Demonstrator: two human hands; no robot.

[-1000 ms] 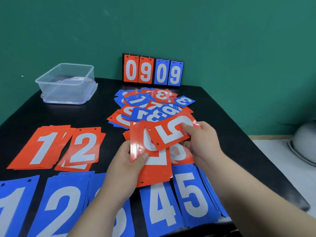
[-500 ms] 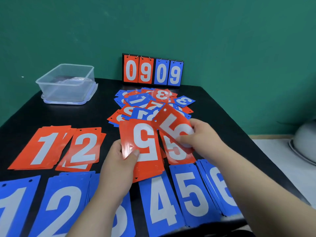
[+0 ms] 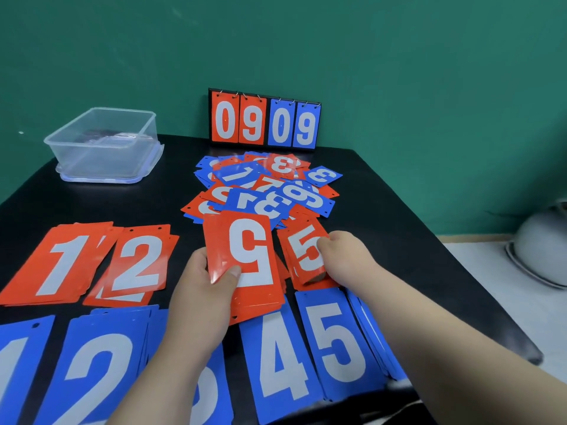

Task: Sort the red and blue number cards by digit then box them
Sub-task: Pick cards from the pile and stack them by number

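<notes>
My left hand (image 3: 208, 289) grips a stack of red cards (image 3: 245, 262); the top one shows an upside-down 5. To its right, my right hand (image 3: 343, 256) holds a red 5 card (image 3: 306, 250) down on a small red pile on the table. Red 1 (image 3: 58, 265) and red 2 (image 3: 138, 265) piles lie at the left. Along the front edge sit blue piles: 1 (image 3: 18, 369), 2 (image 3: 98, 369), 4 (image 3: 282, 360) and 5 (image 3: 337, 342). A mixed heap of unsorted cards (image 3: 267, 188) lies mid-table. The clear plastic box (image 3: 104, 142) stands at the back left.
A scoreboard stand (image 3: 264, 121) reading 0909 leans against the green wall at the back. The black table (image 3: 399, 216) ends at the right, where a white bowl-like object (image 3: 543, 250) sits on the floor. More blue cards (image 3: 374, 342) lie partly under my right forearm.
My right hand has carried the red 5 card down and to the right onto the pile on the table. The left hand's stack has tilted more upright.
</notes>
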